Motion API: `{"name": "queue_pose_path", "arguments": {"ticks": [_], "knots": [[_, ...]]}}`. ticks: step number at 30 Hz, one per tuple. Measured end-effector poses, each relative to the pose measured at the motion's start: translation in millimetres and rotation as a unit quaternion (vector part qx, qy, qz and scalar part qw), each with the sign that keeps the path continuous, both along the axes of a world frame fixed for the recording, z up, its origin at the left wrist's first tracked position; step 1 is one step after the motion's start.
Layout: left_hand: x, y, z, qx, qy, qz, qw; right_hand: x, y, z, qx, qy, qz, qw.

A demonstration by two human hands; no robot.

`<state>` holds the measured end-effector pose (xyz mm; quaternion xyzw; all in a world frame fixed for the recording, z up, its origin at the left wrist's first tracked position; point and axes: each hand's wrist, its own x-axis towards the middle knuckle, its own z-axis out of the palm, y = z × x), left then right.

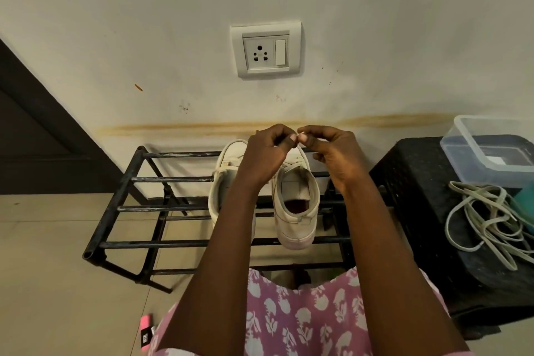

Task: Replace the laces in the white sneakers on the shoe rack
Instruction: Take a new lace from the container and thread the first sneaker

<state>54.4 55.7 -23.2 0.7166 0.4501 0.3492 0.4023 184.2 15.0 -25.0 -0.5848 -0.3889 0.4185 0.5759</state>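
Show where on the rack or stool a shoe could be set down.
Free: the shoe rack top, between its left end and the left sneaker, and the floor left of it. Crowded: the stool, holding the clear tub and loose laces; the left hand and right hand pinch a lace above the right sneaker.

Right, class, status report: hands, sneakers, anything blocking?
Left hand, right hand pinch one lace tip together. White sneakers on rack, beneath hands. Loose laces on stool; nothing blocking.

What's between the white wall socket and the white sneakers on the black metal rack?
In the head view: bare off-white wall crossed by a brownish stain streak, then the left hand and right hand pinching a white lace over the white sneakers.
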Motion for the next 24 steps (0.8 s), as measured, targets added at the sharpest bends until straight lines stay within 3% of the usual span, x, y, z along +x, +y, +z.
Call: {"name": "queue_pose_path", "arguments": {"ticks": [2, 5, 7, 11, 13, 17, 24], "knots": [[-3, 3, -1, 0.009, 0.018, 0.042, 0.999, 4, 2, -5, -0.049, -0.120, 0.004, 0.992], [-6, 6, -2, 0.022, 0.068, 0.050, 0.996, 10, 2, -9, -0.160, -0.347, 0.095, 0.919], [-3, 5, -6, 0.002, 0.120, 0.007, 0.993, 10, 1, -11, -0.189, -0.383, 0.113, 0.897], [6, 3, -19, -0.024, 0.288, -0.030, 0.957, 10, 0, -9, -0.192, -0.327, 0.072, 0.923], [8, 2, -19, -0.030, 0.319, -0.023, 0.947, 14, 1, -9, -0.201, -0.244, 0.039, 0.948], [12, 1, -19, -0.039, 0.329, -0.016, 0.943, 20, 0, -14, -0.216, -0.116, 0.027, 0.969], [16, -2, -23, -0.004, 0.289, 0.001, 0.957, 26, -1, -15, -0.216, -0.083, 0.038, 0.972]]}}
